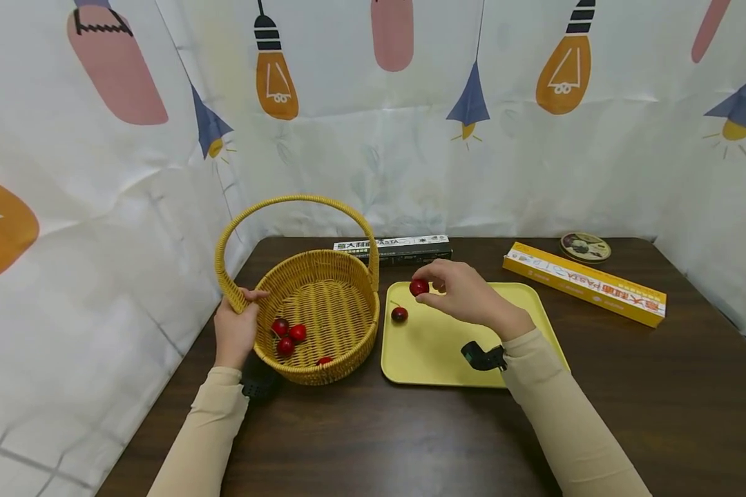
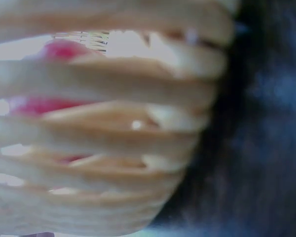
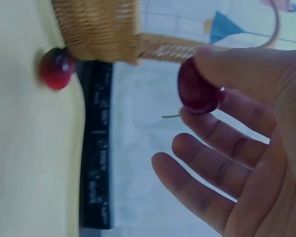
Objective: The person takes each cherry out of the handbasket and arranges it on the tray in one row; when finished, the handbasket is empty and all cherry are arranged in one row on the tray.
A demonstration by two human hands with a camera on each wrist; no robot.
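Much Was Covered, Cut Off or Blurred

In the left wrist view the basket (image 2: 103,84) was blurred into pale bands, and the red shapes (image 2: 61,49) behind its gaps were perhaps cherries. In the head view, one cherry (image 1: 324,360) was partly hidden by the basket's front rim, part of the black box (image 1: 413,255) was covered, and the tray (image 1: 438,355) was partly masked by the right hand (image 1: 463,293). The left sleeve (image 1: 202,431) and right sleeve (image 1: 568,414) were cut off below. Markings on the flat round item (image 1: 586,246) were unreadable.
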